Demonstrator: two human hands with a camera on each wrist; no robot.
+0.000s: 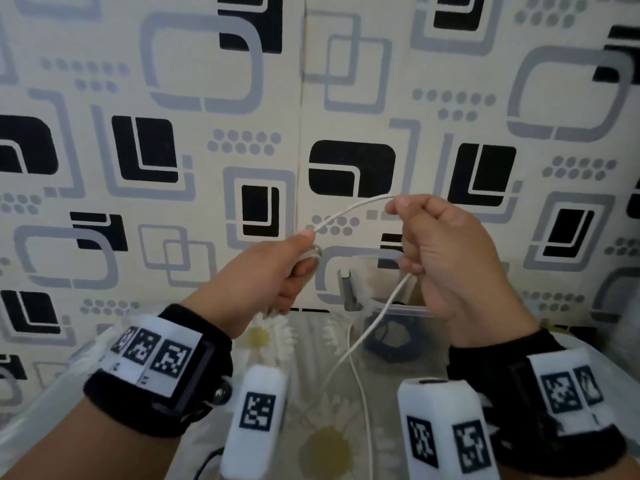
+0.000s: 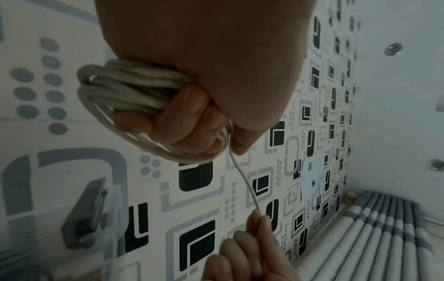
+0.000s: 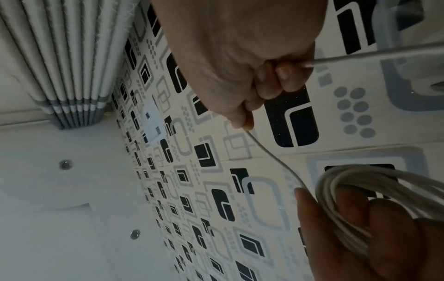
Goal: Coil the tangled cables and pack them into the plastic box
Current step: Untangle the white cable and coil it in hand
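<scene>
A thin white cable [image 1: 349, 209] runs between both raised hands. My left hand [image 1: 277, 268] grips a coil of several loops of it [image 2: 125, 91] wound round the curled fingers; the same coil [image 3: 355, 192] shows in the right wrist view. My right hand [image 1: 433, 247] is curled round the free length [image 3: 269, 154], which arcs over to the left thumb. Below the right fist the cable's tail [image 1: 356, 344] hangs down onto the tabletop. The clear plastic box [image 1: 408, 310] stands behind and below the hands, with a dark coiled cable [image 1: 391, 341] inside.
A daisy-print cloth [image 1: 322, 438] covers the table. A patterned wall [image 1: 173, 150] rises close behind. A grey clip-like latch [image 1: 348, 289] sits on the box's left side. A black cable end [image 1: 207, 459] lies at the bottom edge. A pleated curtain [image 2: 384, 237] hangs to the side.
</scene>
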